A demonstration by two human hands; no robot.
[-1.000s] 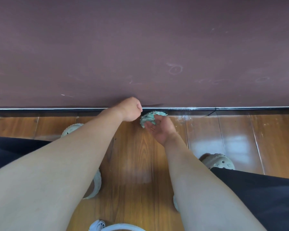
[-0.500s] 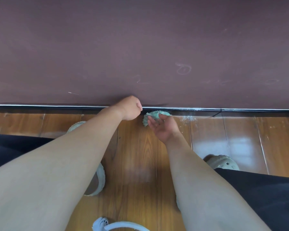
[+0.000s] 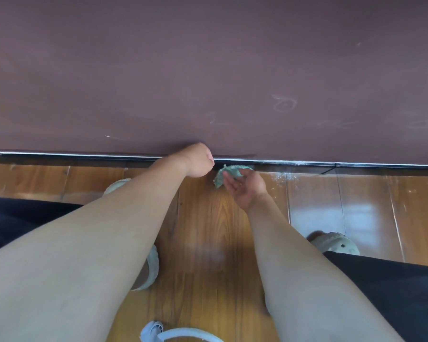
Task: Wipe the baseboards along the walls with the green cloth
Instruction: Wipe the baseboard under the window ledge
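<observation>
The right hand [image 3: 245, 190] pinched the green cloth [image 3: 226, 172] at the baseboard [image 3: 59, 157], while the left hand [image 3: 198, 160] sat just beside it, clenched in a fist.

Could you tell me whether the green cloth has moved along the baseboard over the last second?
Yes: the green cloth has slid slightly left, away from the white dust patch to its right.
</observation>
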